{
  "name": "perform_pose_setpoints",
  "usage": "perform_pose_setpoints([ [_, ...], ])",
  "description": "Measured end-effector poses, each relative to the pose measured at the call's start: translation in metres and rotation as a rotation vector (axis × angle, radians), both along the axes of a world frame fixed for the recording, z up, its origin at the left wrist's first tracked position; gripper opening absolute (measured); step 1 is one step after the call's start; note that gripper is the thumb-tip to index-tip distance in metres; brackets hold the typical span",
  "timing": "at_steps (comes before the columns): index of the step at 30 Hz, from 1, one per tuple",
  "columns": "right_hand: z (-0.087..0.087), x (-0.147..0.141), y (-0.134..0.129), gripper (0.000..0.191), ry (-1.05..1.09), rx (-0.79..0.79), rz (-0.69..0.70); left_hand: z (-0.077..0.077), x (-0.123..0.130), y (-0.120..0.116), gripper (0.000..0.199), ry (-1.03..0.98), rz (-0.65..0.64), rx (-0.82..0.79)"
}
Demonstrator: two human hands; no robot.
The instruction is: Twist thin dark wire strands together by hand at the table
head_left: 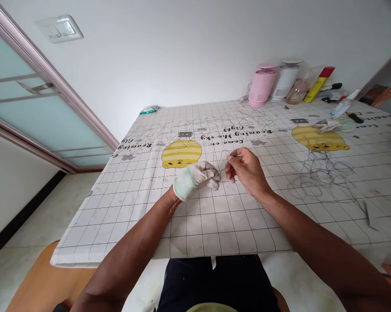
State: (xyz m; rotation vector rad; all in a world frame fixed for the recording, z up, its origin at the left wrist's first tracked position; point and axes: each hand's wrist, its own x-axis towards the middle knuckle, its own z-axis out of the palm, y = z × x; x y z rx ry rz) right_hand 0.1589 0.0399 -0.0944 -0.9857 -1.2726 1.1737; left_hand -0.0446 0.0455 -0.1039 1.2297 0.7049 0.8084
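Note:
My left hand [207,174] wears a white glove with a pale green cuff. Its fingers are bent and pressed together above the checked tablecloth, and whatever they hold is too small to make out. Close by on the right, my bare right hand [243,167] pinches thumb against forefinger. A fine dark thread [226,151] shows at those fingertips; how far it runs between the hands cannot be seen. Off to the right lies a loose tangle of dark thread [325,173], and more thin strands [201,119] spread over the cloth farther back.
Along the wall stand a pink cylindrical device [262,86], a white one [284,82], a bottle [296,92] and a yellow can with a red cap [318,84]. A spray bottle [343,105] and a crumpled glove [334,125] lie right. A green packet [149,110] sits back left.

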Motion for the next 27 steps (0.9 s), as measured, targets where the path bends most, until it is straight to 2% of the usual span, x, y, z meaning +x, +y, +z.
perform_pose_setpoints([
  [6, 0.001, -0.004, -0.002, 0.027, 0.123, -0.08, 0.028, -0.002, 0.0, -0.001, 0.045, 0.061, 0.031, -0.012],
  [10, 0.002, 0.0, 0.004, 0.023, 0.025, -0.12, 0.02, 0.0, -0.003, 0.0, 0.039, 0.091, 0.01, -0.062],
  [15, 0.003, 0.002, 0.004, 0.016, -0.16, 0.023, -0.037, 0.005, -0.01, 0.003, 0.029, 0.203, 0.113, -0.001],
  [19, 0.0, -0.002, -0.001, 0.013, -0.386, 0.233, -0.147, 0.019, -0.009, -0.002, 0.046, 0.242, 0.249, 0.156],
  [22, -0.004, -0.005, -0.003, 0.013, -0.521, 0.36, -0.17, 0.028, 0.001, -0.009, 0.049, 0.368, 0.407, 0.238],
  [24, -0.007, -0.006, -0.003, 0.015, -0.577, 0.411, -0.163, 0.028, 0.009, -0.011, 0.047, 0.509, 0.497, 0.257],
  [27, -0.01, -0.007, -0.003, 0.016, -0.604, 0.433, -0.155, 0.021, 0.018, -0.012, 0.032, 0.663, 0.564, 0.293],
])
